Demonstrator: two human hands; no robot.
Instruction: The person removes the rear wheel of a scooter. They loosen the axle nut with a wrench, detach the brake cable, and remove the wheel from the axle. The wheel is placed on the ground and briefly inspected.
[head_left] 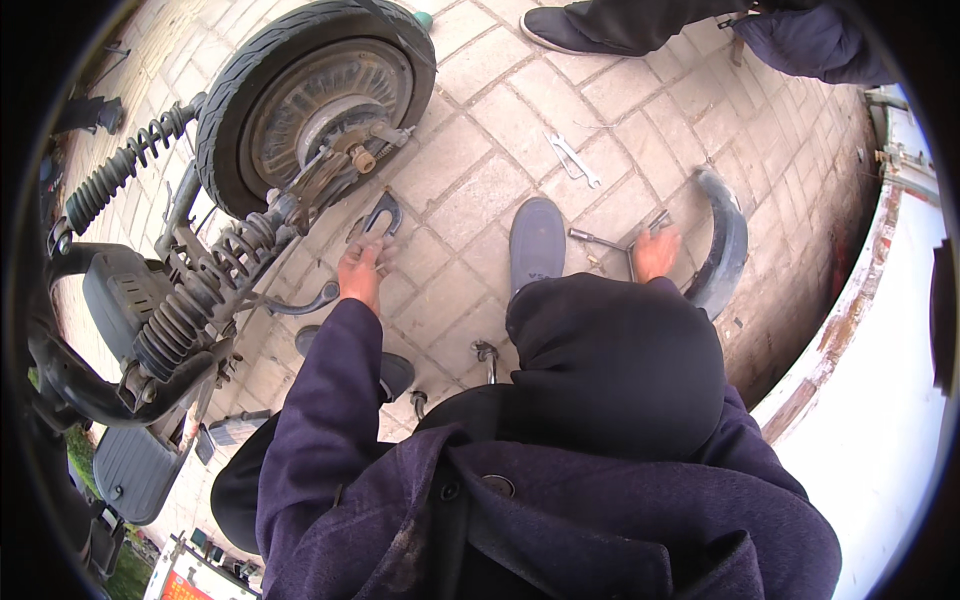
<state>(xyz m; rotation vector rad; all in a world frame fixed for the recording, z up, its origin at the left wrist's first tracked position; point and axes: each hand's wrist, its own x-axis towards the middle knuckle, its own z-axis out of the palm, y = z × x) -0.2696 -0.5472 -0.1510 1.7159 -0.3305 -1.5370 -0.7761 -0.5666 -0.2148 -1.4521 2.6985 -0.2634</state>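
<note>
Fingers apart, my left hand reaches low over the paving beside the scooter's rear wheel. Just beyond its fingertips lies a dark U-shaped metal piece; whether they touch it I cannot tell. My right hand is closed around a three-armed socket wrench near the ground, its fingertips partly hidden. Right of that hand lies a curved dark fender-like piece. Two open-end wrenches rest on the bricks farther ahead.
Coil-spring shock absorbers and the scooter frame fill the left side. A white, rust-edged panel stands at the right. Another person's shoe is at the top. My own shoe stands between my hands.
</note>
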